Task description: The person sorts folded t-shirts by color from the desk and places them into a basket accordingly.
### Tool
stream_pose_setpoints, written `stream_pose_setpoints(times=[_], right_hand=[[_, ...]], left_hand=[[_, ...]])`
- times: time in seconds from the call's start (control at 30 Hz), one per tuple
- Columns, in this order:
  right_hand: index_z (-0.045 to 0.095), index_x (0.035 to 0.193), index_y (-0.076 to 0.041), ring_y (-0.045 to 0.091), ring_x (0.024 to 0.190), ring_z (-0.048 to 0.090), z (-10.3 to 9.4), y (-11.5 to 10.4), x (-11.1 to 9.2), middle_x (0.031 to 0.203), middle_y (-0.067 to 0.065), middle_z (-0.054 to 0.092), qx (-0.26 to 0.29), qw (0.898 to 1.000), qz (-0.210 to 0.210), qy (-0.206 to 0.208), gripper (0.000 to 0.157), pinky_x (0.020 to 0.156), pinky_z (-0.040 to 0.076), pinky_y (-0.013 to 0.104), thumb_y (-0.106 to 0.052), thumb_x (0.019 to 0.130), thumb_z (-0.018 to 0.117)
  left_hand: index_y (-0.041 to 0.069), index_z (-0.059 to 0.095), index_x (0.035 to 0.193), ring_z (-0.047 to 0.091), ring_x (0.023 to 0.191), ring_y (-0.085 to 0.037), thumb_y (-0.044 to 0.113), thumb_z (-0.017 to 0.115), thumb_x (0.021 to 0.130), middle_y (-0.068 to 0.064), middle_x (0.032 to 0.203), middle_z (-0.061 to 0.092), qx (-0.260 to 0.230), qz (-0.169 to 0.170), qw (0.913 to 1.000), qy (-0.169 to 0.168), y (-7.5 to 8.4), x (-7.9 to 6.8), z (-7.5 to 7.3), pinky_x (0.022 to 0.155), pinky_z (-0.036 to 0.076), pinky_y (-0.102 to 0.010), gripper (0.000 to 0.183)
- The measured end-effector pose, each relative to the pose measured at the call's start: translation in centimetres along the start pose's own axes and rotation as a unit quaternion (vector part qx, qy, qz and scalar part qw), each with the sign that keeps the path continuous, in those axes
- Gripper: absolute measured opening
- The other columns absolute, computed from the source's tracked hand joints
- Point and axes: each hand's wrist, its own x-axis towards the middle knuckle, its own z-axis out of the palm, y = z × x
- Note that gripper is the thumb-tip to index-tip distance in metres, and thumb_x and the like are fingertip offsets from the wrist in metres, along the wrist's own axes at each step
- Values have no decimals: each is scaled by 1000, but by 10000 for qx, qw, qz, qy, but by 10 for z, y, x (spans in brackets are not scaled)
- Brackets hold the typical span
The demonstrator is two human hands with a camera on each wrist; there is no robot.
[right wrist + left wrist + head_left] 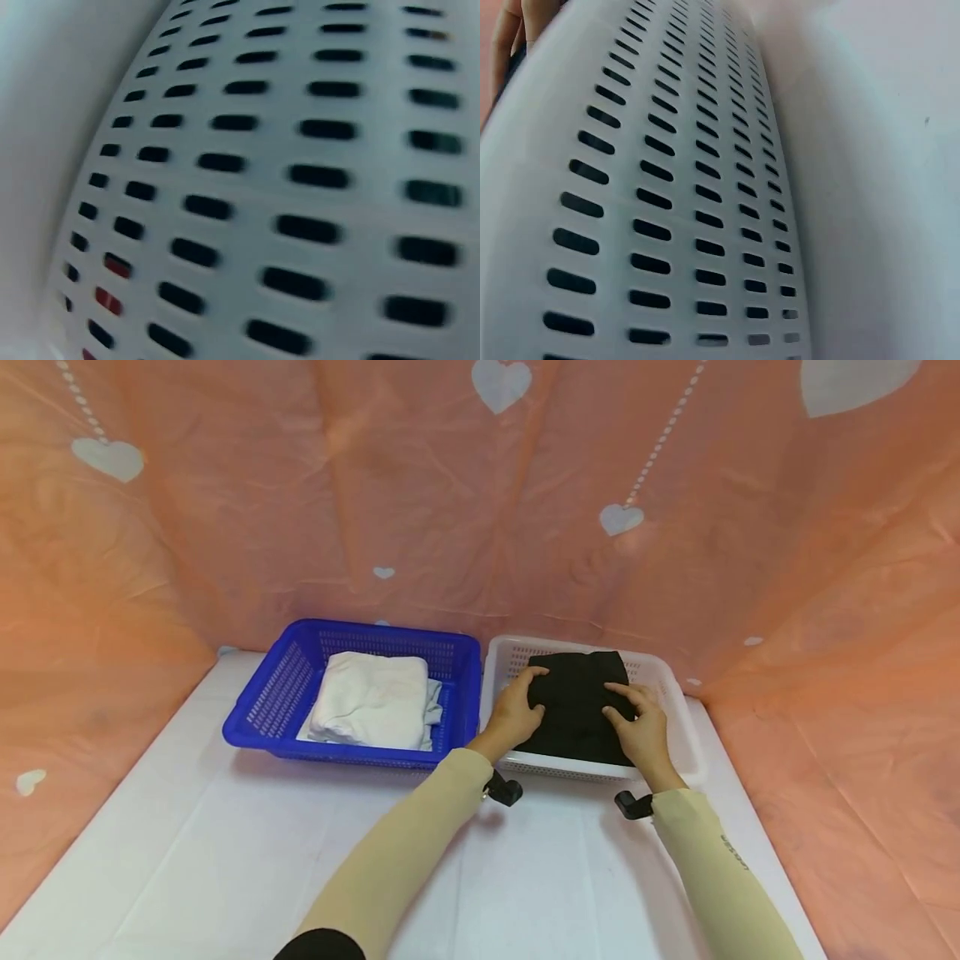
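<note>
A folded black cloth (573,706) lies in the white perforated basket (686,727). At its left side my left hand (517,706) rests with fingertips and thumb spread apart on the edge. My right hand (643,727) touches the right side, index finger and thumb apart over the dark fabric. Part of a hand (514,34) shows at the top left corner of the left wrist view, beyond the basket's slotted wall (682,195). In the right wrist view the slotted wall (247,187) fills most of the picture and hides the hand.
Left of the white basket stands a blue basket (255,739) holding a folded white cloth (371,697), with a light grey-blue cloth (432,710) under it. Both stand on a white-covered table (375,852) against an orange curtain (420,485) with white hearts.
</note>
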Motion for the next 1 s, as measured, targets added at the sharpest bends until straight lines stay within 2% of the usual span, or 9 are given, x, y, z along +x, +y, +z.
stream_pose_setpoints(times=[0.17, 0.3, 0.4, 0.5, 0.6, 0.73, 0.87, 1.0], right_hand=[[63, 126, -7, 34, 126, 47, -1, 8, -2, 130, 19, 55, -102, 9990, 253, -361, 39, 106, 36, 50, -3, 88, 66], [56, 134, -6, 40, 133, 39, 0, 14, -1, 138, 25, 47, -461, 9923, 692, -918, 43, 112, 29, 53, -6, 91, 60], [50, 138, -6, 44, 136, 35, 1, 16, -1, 142, 29, 42, -765, 9844, 990, -1237, 46, 112, 26, 56, -10, 93, 58], [50, 138, -8, 45, 132, 38, 1, 16, -2, 141, 29, 43, -877, 9841, 1073, -1111, 48, 109, 30, 57, -15, 91, 59], [53, 133, -5, 44, 121, 47, -2, 11, -4, 133, 29, 48, -760, 9896, 973, -743, 47, 100, 38, 56, -17, 89, 62], [56, 124, 1, 41, 107, 53, -10, 2, -4, 119, 28, 53, -631, 9942, 756, -427, 42, 93, 44, 52, -18, 87, 64], [56, 123, 2, 41, 107, 53, -23, -10, 1, 115, 27, 54, -931, 9937, 470, -419, 44, 93, 43, 53, -21, 87, 63], [54, 129, 0, 43, 114, 49, -38, -23, 5, 124, 28, 52, -1507, 9867, 120, -592, 52, 94, 40, 58, -30, 88, 62]], left_hand=[[16, 35, 145, 48, 130, -30, 0, 62, 88, -13, 147, 44, 90, -585, 9975, -373, 2, -1, 8, 104, 43, -44, 65], [12, 35, 146, 46, 130, -32, 1, 64, 86, -18, 145, 41, 113, -997, 9944, -321, 2, -2, 11, 106, 41, -44, 67], [8, 38, 143, 46, 128, -33, 4, 66, 85, -20, 141, 42, 48, -875, 9961, -95, 0, -3, 10, 106, 40, -43, 64], [3, 39, 141, 48, 126, -34, 7, 66, 85, -22, 138, 45, -241, -454, 9987, -42, 0, -7, 3, 105, 41, -43, 62], [5, 39, 141, 51, 122, -34, 12, 65, 87, -20, 136, 49, -443, -121, 9988, -161, 1, -11, -16, 102, 43, -45, 60], [11, 41, 140, 54, 119, -34, 19, 68, 85, -16, 133, 54, -339, 117, 9993, -112, 2, -14, -53, 99, 46, -45, 61], [10, 44, 138, 54, 119, -34, 25, 71, 81, -16, 130, 56, 170, 353, 9991, 190, -4, -16, -96, 100, 45, -44, 65], [7, 46, 136, 49, 123, -34, 35, 70, 80, -14, 131, 55, 1209, 466, 9906, 429, -12, -25, -138, 103, 41, -45, 68]])
